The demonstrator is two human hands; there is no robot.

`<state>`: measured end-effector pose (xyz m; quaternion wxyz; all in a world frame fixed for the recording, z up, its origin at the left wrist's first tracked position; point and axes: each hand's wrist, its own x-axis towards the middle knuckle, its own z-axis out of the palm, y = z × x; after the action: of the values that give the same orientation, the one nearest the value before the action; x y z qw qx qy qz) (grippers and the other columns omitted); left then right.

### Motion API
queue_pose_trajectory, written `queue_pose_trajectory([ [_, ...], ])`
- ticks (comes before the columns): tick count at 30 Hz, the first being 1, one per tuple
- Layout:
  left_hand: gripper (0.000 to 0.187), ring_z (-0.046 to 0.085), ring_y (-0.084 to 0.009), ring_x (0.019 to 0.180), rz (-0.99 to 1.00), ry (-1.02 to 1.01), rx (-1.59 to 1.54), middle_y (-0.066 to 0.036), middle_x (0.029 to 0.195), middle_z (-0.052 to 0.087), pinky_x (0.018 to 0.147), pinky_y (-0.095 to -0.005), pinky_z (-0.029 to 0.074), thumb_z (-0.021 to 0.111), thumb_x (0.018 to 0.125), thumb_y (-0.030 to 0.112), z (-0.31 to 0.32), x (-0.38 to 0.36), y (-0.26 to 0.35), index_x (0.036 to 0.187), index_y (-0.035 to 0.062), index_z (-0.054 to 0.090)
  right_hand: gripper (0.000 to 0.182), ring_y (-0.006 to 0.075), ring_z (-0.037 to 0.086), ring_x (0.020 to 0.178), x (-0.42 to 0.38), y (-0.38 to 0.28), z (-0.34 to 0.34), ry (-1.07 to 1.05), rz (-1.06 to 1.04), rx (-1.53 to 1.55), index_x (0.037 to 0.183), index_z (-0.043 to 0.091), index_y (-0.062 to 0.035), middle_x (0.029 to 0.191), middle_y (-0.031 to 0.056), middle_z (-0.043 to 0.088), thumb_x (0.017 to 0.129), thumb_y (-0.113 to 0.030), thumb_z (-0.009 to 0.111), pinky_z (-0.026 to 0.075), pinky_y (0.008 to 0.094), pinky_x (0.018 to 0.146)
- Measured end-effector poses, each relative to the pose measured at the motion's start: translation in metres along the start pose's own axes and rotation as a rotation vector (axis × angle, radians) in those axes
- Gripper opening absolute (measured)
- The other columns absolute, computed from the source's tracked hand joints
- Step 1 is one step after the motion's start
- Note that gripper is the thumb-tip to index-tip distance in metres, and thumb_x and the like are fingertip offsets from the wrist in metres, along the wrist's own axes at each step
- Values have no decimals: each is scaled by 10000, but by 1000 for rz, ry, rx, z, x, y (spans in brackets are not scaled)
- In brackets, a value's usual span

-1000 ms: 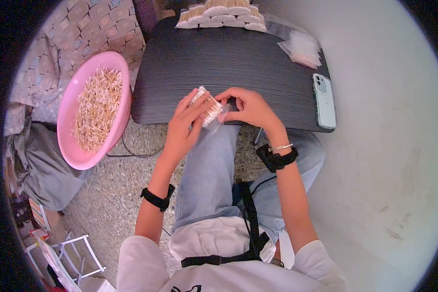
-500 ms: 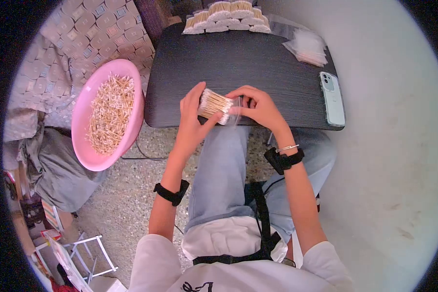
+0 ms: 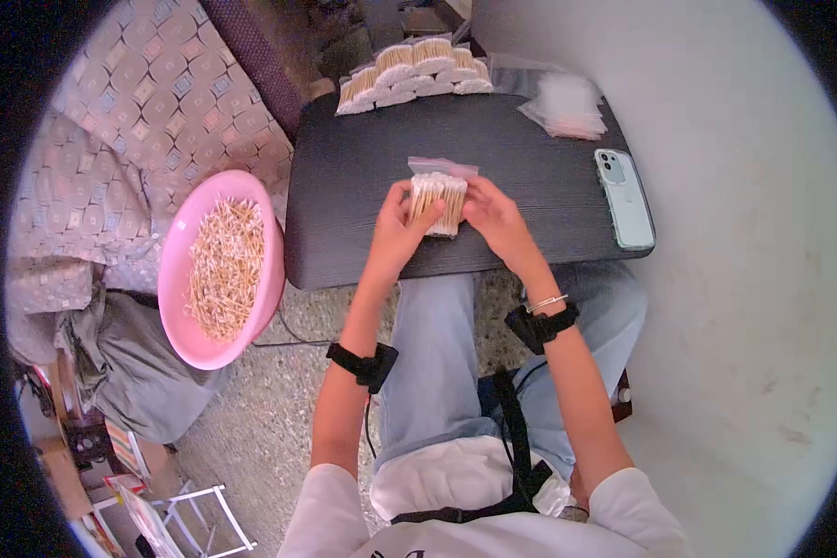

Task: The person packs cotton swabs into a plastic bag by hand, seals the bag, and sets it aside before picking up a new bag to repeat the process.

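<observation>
A clear zip bag of cotton swabs [image 3: 440,197] is upright between my hands over the dark table [image 3: 344,205], its pinkish zip strip at the far end. My left hand [image 3: 404,228] grips the bag from the left, thumb across the front of the swabs. On the right side, my right hand [image 3: 496,221] closes its bent fingers on the bag's edge. Inside, the swabs stand side by side with their white tips toward the strip.
A pink basin [image 3: 272,288] of loose cotton swabs stands left of the table. Filled swab bags [image 3: 414,70] are stacked at the far edge. Flat clear bags [image 3: 567,107] and a phone [image 3: 628,206] lie on the right, beside a pale wall [image 3: 744,232].
The swab bag has turned from slanted to upright, its open end swinging from the right to the far side. My right hand has shifted from that end to the bag's side. The view has also shifted.
</observation>
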<state>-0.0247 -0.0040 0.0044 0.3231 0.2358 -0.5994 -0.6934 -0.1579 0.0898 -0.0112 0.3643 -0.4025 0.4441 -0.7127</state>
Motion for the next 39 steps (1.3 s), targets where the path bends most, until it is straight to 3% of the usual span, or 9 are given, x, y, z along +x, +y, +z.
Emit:
queue_pose_trajectory([
  [6,337,553,-97,993,96,-89,-20,-45,1073,597,840,-254,449,610,914,163,14,14,-16,1186,6,488,396,116,548,969,4,-6,-5,64,15,-139,1243,525,-30,1132,49,588,874,-119,636,450,258,845],
  [12,337,555,-118,1001,233,-78,61,-58,1093,599,866,-264,441,598,924,198,23,11,-10,1182,-2,513,394,114,549,963,5,-7,-4,122,-79,-69,1240,537,-49,1138,35,589,864,-117,634,439,250,854],
  [18,362,549,-130,1025,160,-50,6,-74,1109,603,888,-281,432,616,912,235,19,8,-9,1175,0,534,360,106,553,954,4,-7,-4,87,-211,-170,1188,569,-49,1125,32,597,855,-157,654,445,255,839],
  [21,349,542,-116,991,141,-84,2,-58,1053,601,848,-269,436,621,906,235,23,8,-4,1148,1,531,309,93,560,916,4,-8,-5,123,-101,-21,1110,592,-41,1053,27,617,842,-171,674,457,258,807],
  [24,261,521,-97,923,256,-82,155,-32,964,570,803,-251,424,593,908,222,23,6,-7,1052,14,530,268,79,554,862,4,-7,-8,94,-60,-77,1049,593,-41,982,20,623,831,-168,684,456,250,749],
  [27,184,492,-84,863,195,-66,127,-11,898,520,783,-239,402,568,901,208,21,8,-9,959,45,506,233,80,530,807,4,-2,-6,74,-145,-236,992,584,-46,908,11,610,813,-153,688,433,235,713],
  [33,158,465,-78,857,121,-146,56,4,872,496,807,-228,364,526,914,217,18,10,-7,892,62,500,177,83,489,741,4,5,-2,108,-197,-242,903,571,-52,807,-10,555,796,-144,678,407,236,688],
  [36,192,457,-85,867,113,-144,137,10,859,484,819,-237,357,507,928,244,20,6,-6,867,63,496,158,80,491,750,5,3,-4,74,-190,-204,905,569,-53,827,-3,556,815,-147,659,407,238,679],
  [39,225,460,-93,887,131,-188,18,-5,904,508,840,-252,357,504,935,282,17,11,-15,877,64,497,145,79,493,759,3,1,-3,82,-133,-198,902,565,-51,838,3,558,833,-151,644,409,237,678],
])
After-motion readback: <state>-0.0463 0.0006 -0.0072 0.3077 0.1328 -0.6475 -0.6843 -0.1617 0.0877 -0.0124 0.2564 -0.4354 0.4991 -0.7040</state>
